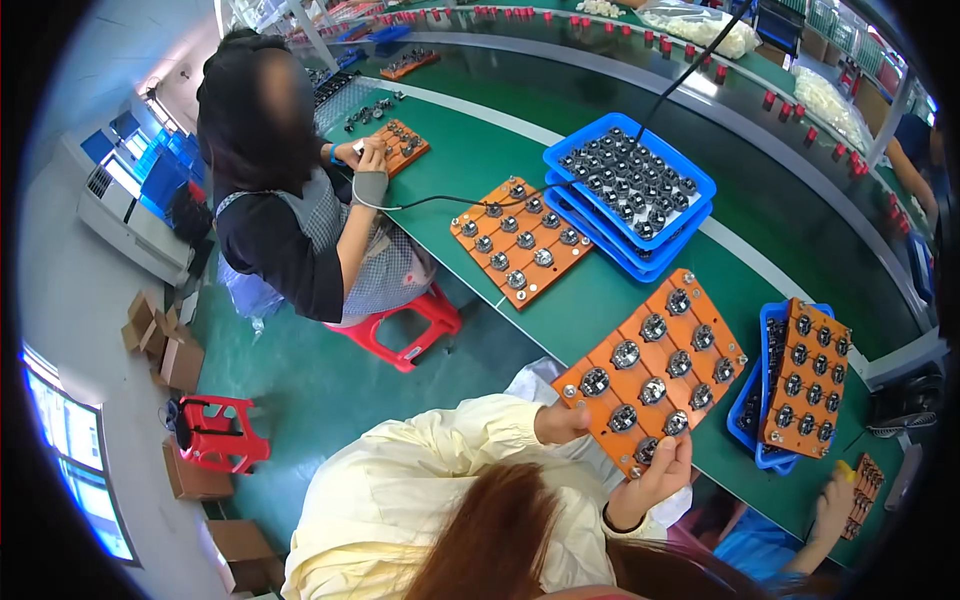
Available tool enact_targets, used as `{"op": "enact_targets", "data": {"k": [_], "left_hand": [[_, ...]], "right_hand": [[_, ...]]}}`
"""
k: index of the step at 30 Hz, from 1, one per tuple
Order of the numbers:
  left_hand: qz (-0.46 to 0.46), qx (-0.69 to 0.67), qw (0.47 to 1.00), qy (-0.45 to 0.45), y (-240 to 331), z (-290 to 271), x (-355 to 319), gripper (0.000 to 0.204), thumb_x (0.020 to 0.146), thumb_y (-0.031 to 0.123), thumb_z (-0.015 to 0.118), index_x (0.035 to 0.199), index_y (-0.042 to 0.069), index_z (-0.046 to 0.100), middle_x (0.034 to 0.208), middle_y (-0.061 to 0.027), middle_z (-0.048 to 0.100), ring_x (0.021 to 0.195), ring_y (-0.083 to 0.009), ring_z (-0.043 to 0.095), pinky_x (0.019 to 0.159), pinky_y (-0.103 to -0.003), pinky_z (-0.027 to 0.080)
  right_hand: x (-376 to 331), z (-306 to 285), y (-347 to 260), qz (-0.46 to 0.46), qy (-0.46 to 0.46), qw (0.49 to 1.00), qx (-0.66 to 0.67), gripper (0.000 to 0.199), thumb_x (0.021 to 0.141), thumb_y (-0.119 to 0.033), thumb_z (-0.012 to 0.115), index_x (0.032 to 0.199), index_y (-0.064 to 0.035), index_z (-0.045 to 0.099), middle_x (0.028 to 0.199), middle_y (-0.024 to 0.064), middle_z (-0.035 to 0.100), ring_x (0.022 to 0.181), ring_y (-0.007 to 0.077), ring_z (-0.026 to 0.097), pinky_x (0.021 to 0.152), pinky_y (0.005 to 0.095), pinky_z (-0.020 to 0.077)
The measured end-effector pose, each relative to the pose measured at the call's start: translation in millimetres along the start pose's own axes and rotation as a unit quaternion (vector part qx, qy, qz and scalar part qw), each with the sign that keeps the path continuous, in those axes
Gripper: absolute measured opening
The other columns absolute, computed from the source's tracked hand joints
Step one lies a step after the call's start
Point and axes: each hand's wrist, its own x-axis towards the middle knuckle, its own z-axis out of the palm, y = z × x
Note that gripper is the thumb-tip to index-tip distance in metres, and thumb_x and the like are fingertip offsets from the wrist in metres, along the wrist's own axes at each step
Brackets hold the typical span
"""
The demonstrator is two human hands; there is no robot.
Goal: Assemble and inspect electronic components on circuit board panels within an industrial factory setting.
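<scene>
I have the orange fixture board (655,368) in both hands, lifted at the near edge of the green workbench (600,290) and tilted toward me; its rows of round metal parts (626,354) face up. My left hand (562,422) pinches the lower-left corner, fingers clamped together on the edge; my right hand (655,478) cups the bottom edge from beneath, thumb and fingers closed on the board.

I judge this as the carrying step — the board is off the table, not yet set anywhere. Just to its right a second orange board (806,376) leans in a blue tray (748,400); further along lie a third board (522,240) and a stack of blue trays (630,190) full of parts.

The next move calls for a level, steady grip, I think — the parts sit loose in their seats, and a tilt could spill them; a co-worker in a checked apron (330,230) works apart at the far end.
</scene>
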Motion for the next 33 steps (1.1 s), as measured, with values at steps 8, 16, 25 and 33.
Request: {"op": "enact_targets", "data": {"k": [8, 16, 25, 33], "left_hand": [[-0.078, -0.253, 0.958, 0.112, 18, 11, -15, 0.058, 0.071, 0.018, 0.067, 0.121, 0.002, 0.042, 0.118, -0.0147, 0.051, 0.105, -0.0289, 0.052, 0.087, -0.044, 0.045], [-0.163, -0.291, 0.932, 0.143, 21, -24, -11, 0.077, 0.071, 0.043, 0.062, 0.128, 0.004, 0.028, 0.127, -0.0128, 0.038, 0.113, -0.0295, 0.041, 0.09, -0.047, 0.038], [-0.148, -0.298, 0.936, 0.118, 36, -10, 8, 0.105, 0.062, 0.065, 0.057, 0.136, 0.007, 0.011, 0.14, -0.0107, 0.018, 0.126, -0.0314, 0.022, 0.098, -0.052, 0.023], [-0.051, -0.348, 0.931, 0.099, 45, -13, 27, 0.128, 0.051, 0.085, 0.044, 0.138, 0.002, 0.003, 0.144, -0.0122, 0.008, 0.131, -0.0279, 0.014, 0.104, -0.047, 0.02]], "right_hand": [[36, -20, -15, -0.039, -0.147, 0.987, 0.055, 0.051, 0.089, -0.026, 0.04, 0.127, 0.0068, 0.031, 0.122, 0.0146, 0.045, 0.112, 0.0223, 0.046, 0.09, 0.0331, 0.0386], [70, 0, 3, 0.073, -0.075, 0.979, 0.176, 0.041, 0.094, -0.024, 0.034, 0.124, 0.0032, 0.036, 0.118, 0.0107, 0.05, 0.107, 0.0189, 0.049, 0.09, 0.0315, 0.0378], [97, -18, 3, 0.112, -0.022, 0.986, 0.125, 0.035, 0.094, -0.028, 0.034, 0.107, 0.0002, 0.049, 0.104, 0.0078, 0.057, 0.09, 0.0145, 0.056, 0.077, 0.0264, 0.0455], [87, -22, 17, 0.015, -0.065, 0.992, 0.104, 0.041, 0.093, -0.028, 0.036, 0.116, 0.0046, 0.042, 0.11, 0.012, 0.053, 0.095, 0.018, 0.055, 0.081, 0.0292, 0.0441]]}}
